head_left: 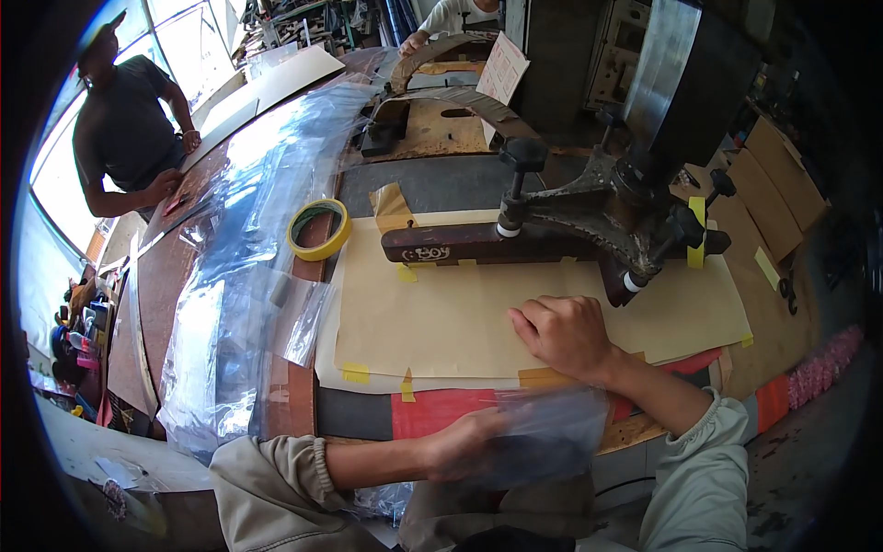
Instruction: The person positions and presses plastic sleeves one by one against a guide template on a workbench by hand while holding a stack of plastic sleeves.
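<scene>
My left hand (464,443) is closed on a clear plastic bag (552,432), which is blurred and hangs over the table's front edge near my lap. My right hand (563,336) rests on a tan paper sheet (432,322) with its fingers curled in; whether anything is under them is hidden. Yellow tape pieces (356,373) stick to the sheet's edges. Across the sheet's far part lies a dark bar (460,245), below a metal press head (616,198) with black knobs. A yellow tape roll (319,229) sits at the sheet's upper left.
Clear plastic sheeting (230,276) covers the table's left part. A person (133,129) stands at the far left, and another person's hand (414,42) shows at the back. Brown cardboard (777,184) and scissors (786,293) are on the right. A wooden board (423,129) lies behind the press.
</scene>
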`<action>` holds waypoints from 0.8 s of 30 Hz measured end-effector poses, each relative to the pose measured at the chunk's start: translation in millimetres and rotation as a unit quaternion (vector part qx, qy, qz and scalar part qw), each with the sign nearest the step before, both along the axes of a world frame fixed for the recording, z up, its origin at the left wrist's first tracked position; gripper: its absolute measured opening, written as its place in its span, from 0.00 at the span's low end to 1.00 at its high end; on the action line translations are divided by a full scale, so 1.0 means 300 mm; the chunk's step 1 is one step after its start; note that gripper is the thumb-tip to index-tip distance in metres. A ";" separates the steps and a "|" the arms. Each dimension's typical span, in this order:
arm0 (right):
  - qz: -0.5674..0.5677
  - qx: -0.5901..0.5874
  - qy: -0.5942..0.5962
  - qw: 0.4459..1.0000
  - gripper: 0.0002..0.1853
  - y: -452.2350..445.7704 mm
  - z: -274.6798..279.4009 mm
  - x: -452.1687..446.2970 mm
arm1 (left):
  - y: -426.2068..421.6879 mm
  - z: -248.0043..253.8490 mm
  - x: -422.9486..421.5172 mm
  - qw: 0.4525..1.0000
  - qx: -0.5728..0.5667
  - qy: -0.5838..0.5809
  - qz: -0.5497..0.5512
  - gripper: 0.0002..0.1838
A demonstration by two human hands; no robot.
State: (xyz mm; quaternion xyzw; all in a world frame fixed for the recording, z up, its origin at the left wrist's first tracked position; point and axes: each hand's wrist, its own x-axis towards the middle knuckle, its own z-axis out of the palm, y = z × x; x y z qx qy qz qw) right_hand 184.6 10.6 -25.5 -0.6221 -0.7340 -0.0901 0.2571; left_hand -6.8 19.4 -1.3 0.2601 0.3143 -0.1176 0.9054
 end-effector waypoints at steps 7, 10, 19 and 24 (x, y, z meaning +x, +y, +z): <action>-0.002 -0.005 -0.002 1.000 0.15 0.000 -0.005 0.001 | -0.001 -0.023 -0.002 1.000 -0.001 0.001 -0.001 0.23; -0.003 -0.005 -0.002 1.000 0.15 -0.002 -0.003 0.001 | 0.001 -0.023 -0.003 1.000 -0.006 -0.004 -0.006 0.23; -0.002 -0.001 -0.002 1.000 0.14 -0.002 0.005 -0.002 | -0.001 -0.020 -0.008 0.999 -0.012 -0.042 -0.001 0.22; -0.007 -0.004 -0.006 1.000 0.14 -0.002 0.006 -0.003 | 0.000 -0.019 -0.005 0.999 -0.024 -0.034 0.002 0.23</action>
